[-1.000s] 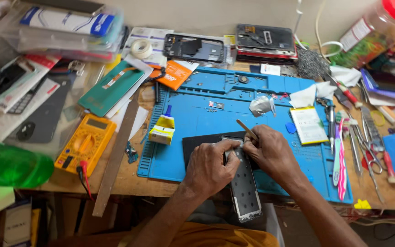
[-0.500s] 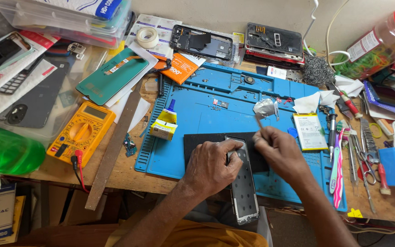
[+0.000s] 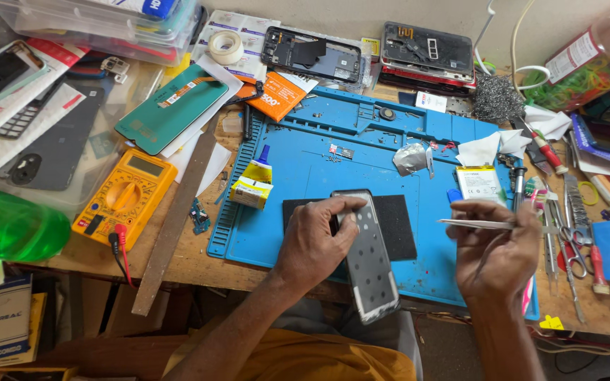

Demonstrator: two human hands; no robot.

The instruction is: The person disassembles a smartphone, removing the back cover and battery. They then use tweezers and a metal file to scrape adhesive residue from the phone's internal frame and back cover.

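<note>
Change since half a second ago: the right hand [image 3: 497,248] has drawn away from the phone frame [image 3: 368,254] to its right side, taking the tweezers [image 3: 476,224] with it; the left hand [image 3: 313,243] has stayed on the frame.

Left hand: fingers curled around the frame's upper left edge, gripping it. The frame stands tilted, its top over the black pad [image 3: 398,220], its lower end past the near edge of the bench [image 3: 185,264].

Right hand: closed, pinching the tweezers, tips pointing left toward the frame, clear of it.

Blue mat [image 3: 298,169]: under both hands.

Beyond the left hand: glue tube [image 3: 255,180].

Beyond the right hand: small battery [image 3: 479,183], crumpled foil [image 3: 412,158].

Far left of the left hand: yellow meter [image 3: 125,197].

Right of the right hand: scissors [image 3: 573,243].
</note>
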